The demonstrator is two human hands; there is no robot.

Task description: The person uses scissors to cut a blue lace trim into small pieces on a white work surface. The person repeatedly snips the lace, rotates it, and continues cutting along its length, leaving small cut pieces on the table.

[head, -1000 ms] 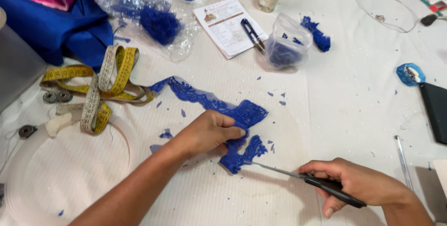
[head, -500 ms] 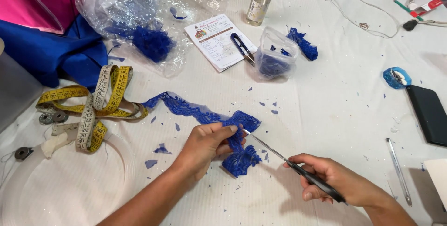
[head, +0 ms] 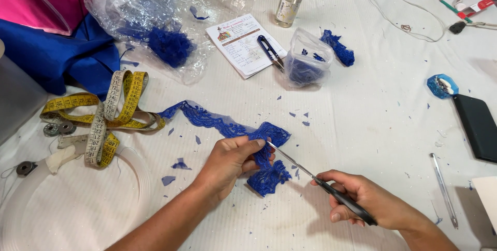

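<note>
Two hands work at one strip of blue lace (head: 222,124) lying mid-counter (head: 373,121). The left hand (head: 230,163) is pinched closed on the lace's folded end, while the right hand (head: 362,199) is curled around black-handled scissors (head: 321,183) — their blade tips touch the lace by the left fingertips. A yellow measuring tape (head: 103,114) lies left.

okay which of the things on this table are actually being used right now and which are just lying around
In use: blue lace strip, held by the left hand; scissors in the right hand.
Lying about: tape measure, spray bottle, thread snips, plastic tub, black case.
</note>
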